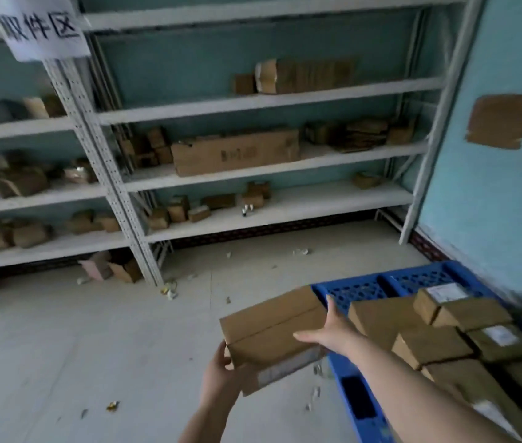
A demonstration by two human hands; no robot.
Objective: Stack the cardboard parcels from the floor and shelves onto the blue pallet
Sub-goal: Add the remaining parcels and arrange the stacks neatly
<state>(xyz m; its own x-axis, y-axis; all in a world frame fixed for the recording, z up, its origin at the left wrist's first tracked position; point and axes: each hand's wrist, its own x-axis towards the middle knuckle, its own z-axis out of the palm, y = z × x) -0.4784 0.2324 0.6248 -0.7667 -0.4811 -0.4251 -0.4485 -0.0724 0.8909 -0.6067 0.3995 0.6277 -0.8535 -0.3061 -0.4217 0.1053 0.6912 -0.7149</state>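
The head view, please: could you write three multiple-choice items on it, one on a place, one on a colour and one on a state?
1. Where is the pallet?
A. On a shelf
B. On the floor by the right wall
C. Leaning on the rack

2. What colour is the pallet?
A. Blue
B. Red
C. Grey

3. How is the held parcel carried?
A. By the left hand alone
B. By both hands
C. It lies on the floor

Key:
1 B, it sits low on the floor beside the teal wall.
2 A, its grid top is bright blue.
3 B, the left hand grips its near corner and the right hand holds its far side, in the air.
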